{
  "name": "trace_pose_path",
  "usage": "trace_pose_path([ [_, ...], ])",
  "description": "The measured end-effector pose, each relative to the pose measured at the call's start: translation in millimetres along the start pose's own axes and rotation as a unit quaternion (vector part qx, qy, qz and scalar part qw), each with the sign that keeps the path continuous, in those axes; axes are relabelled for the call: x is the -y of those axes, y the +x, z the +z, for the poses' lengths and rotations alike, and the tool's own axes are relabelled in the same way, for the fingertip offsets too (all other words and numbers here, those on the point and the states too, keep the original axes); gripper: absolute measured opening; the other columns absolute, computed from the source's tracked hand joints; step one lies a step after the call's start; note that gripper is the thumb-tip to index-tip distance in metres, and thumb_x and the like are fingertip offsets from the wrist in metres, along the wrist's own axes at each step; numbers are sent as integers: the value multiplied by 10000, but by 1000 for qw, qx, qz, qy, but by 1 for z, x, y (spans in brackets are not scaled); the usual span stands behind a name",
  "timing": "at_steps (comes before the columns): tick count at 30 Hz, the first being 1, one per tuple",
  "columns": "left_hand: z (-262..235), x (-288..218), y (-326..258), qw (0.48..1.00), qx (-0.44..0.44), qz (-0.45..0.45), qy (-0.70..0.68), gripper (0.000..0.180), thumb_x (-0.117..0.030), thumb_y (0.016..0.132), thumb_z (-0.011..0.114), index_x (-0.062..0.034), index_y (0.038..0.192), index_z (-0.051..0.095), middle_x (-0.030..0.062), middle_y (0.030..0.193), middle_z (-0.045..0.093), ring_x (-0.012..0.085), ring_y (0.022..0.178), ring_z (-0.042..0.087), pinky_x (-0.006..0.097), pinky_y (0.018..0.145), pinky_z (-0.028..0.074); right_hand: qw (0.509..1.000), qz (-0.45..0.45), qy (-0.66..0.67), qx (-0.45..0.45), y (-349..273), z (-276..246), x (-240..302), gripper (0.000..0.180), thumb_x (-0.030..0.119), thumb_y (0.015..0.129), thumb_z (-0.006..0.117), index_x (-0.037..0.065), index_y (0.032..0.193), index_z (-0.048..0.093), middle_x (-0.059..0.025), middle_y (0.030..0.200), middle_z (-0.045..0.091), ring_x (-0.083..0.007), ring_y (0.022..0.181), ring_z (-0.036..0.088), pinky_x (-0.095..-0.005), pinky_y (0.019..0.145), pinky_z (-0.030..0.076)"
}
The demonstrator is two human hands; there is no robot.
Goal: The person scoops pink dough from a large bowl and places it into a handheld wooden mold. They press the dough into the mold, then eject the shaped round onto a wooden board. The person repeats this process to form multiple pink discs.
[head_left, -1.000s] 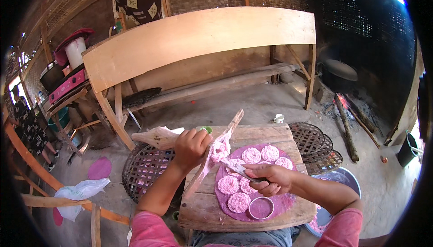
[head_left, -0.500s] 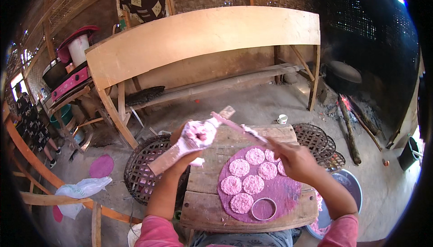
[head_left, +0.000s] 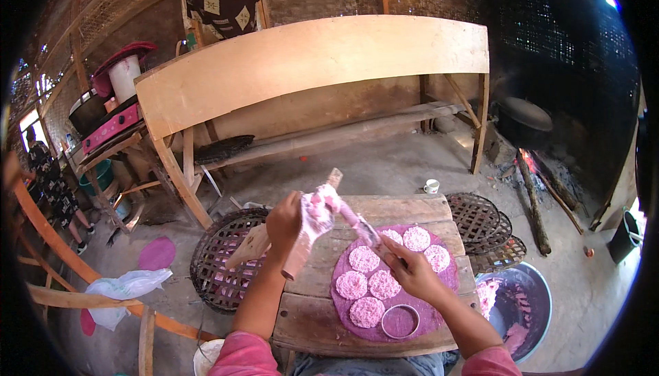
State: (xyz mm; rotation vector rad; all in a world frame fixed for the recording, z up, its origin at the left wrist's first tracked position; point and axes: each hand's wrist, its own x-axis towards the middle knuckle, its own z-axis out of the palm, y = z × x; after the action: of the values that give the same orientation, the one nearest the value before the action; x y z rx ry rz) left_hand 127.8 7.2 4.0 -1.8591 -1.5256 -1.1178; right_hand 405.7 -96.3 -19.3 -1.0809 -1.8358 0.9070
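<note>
Both hands are apart. Left hand grips a flat wooden paddle with a pink sticky rice lump on it; right hand holds a thin knife touching that lump. Compared with half a second ago, the paddle is now lower and nearer the round purple mat on the low wooden table. Six pink rice discs and one metal ring mould lie on the mat.

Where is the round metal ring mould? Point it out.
In the head view, the metal ring mould sits at the near edge of the purple mat, just below the right hand and beside the nearest pink cake.
</note>
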Motion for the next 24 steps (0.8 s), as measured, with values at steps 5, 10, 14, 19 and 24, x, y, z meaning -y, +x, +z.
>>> trace_pose_path([
  [5, -3, -2, 0, 996, 69, -9, -49, 244, -246, 797, 685, -72, 960, 633, 124, 864, 647, 350, 773, 649, 425, 660, 524, 997, -4, 67, 48, -8, 15, 10, 457, 100, 985, 548, 63, 1430, 454, 27, 756, 546, -53, 627, 437, -243, 557, 407],
  [10, -15, 3, 0, 985, 44, 19, -163, 312, -230, 707, 761, -109, 971, 648, 126, 945, 678, 329, 872, 659, 394, 716, 524, 991, -105, -61, -56, -10, 4, 6, 457, 36, 959, 526, 101, 1410, 488, -78, 783, 596, -154, 594, 524, -274, 555, 431],
  [14, -18, 0, 1, 981, 98, -14, -164, 347, -266, 704, 783, -97, 965, 629, 116, 907, 665, 344, 852, 649, 403, 710, 523, 933, -152, -311, -100, -8, 0, 22, 507, 89, 923, 580, 250, 1398, 509, -118, 711, 484, -251, 513, 504, -372, 485, 454],
  [19, -36, -3, 9, 988, 114, 65, -76, 348, -318, 709, 773, -67, 868, 591, 118, 824, 614, 352, 758, 633, 438, 648, 512, 854, -162, -482, 114, 4, -68, 73, 615, 61, 850, 579, 264, 1422, 477, -84, 776, 598, -203, 525, 605, -350, 444, 496],
  [24, -34, -26, 2, 984, 109, 142, -5, 152, -159, 783, 621, -79, 908, 594, 89, 830, 598, 280, 782, 634, 396, 654, 507, 801, -258, -523, 137, 35, -77, 80, 689, 28, 843, 543, 268, 1473, 396, -93, 748, 616, -216, 530, 614, -368, 458, 511],
])
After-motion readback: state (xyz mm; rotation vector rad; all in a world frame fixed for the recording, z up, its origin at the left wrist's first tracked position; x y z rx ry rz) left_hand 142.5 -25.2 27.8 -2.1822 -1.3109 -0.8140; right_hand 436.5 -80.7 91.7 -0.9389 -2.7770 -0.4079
